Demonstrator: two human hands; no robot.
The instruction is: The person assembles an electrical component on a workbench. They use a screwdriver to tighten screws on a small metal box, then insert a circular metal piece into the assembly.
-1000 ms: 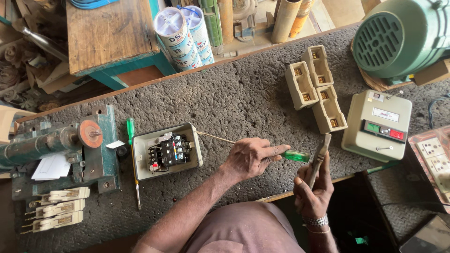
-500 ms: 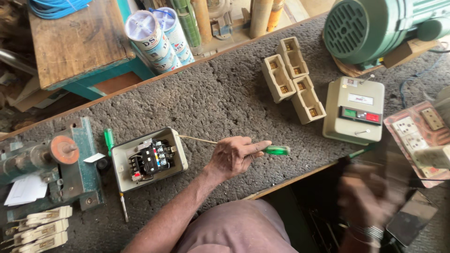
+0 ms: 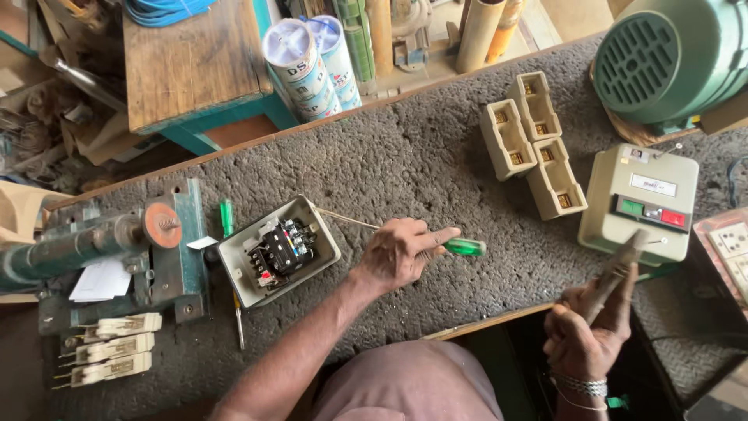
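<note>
Left hand (image 3: 401, 253) closed round the green-handled screwdriver (image 3: 464, 247), tip at the open starter box (image 3: 278, 249), right hand (image 3: 586, 339) gripping pliers (image 3: 615, 273): best keep that blade square to 1 screw.

Left hand (image 3: 399, 253) palm-down, fingers curled; right hand (image 3: 586, 337) raised, fist closed.
</note>
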